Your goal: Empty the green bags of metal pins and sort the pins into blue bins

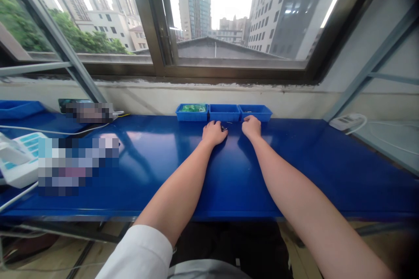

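Note:
Three small blue bins stand side by side at the back of the blue table point(157, 183). Green-looking packets point(193, 108) fill the left bin point(191, 117). In front of the middle bin point(224, 117) my left hand point(212, 133) is closed, with small dark, shiny metal pieces point(224, 129) showing at its fingers. My right hand point(252, 128) has its fingers curled together before the right bin point(264, 116); what they hold, if anything, is too small to make out. A thin metal piece point(230, 122) shows between the hands.
A power strip point(347, 121) with a white cable lies at the right end. At the left are a white and light-blue device point(22, 157), blurred-out objects, cables and another blue tray point(19, 109). A metal frame post stands at each side, and a window is behind.

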Demonstrator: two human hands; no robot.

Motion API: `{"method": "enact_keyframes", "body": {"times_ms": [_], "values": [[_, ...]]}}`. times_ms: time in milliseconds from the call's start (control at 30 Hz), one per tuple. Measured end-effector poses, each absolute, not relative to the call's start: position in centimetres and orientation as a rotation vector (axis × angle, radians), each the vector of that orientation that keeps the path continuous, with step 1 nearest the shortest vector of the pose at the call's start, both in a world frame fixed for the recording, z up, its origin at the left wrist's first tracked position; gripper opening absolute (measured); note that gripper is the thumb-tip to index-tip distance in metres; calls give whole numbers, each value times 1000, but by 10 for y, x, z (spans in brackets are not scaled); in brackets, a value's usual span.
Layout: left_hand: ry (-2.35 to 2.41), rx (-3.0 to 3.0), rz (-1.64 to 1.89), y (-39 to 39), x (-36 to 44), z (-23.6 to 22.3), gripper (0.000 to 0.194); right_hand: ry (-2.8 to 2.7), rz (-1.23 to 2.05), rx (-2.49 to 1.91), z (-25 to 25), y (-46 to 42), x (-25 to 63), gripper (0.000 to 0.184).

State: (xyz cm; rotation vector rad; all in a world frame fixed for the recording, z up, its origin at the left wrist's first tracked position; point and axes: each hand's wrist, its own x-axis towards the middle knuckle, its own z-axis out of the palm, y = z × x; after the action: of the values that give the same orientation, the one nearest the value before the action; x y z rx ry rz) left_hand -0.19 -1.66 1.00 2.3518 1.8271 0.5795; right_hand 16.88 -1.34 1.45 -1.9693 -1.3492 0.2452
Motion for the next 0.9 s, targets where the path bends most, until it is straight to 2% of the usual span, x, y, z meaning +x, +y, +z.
{"method": "enact_keyframes", "body": {"times_ms": [267, 467, 900], "values": [[2048, 2160, 629, -22, -3, 16, 57, -1559, 205, -2046, 10, -11, 171, 46], [2091, 2154, 606, -23, -3, 17, 52, -1706, 216, -2103, 12, -7, 169, 53], [1982, 2246, 554, -20, 4, 8, 74, -1769, 207, -2135, 15, -6, 168, 50]]}}
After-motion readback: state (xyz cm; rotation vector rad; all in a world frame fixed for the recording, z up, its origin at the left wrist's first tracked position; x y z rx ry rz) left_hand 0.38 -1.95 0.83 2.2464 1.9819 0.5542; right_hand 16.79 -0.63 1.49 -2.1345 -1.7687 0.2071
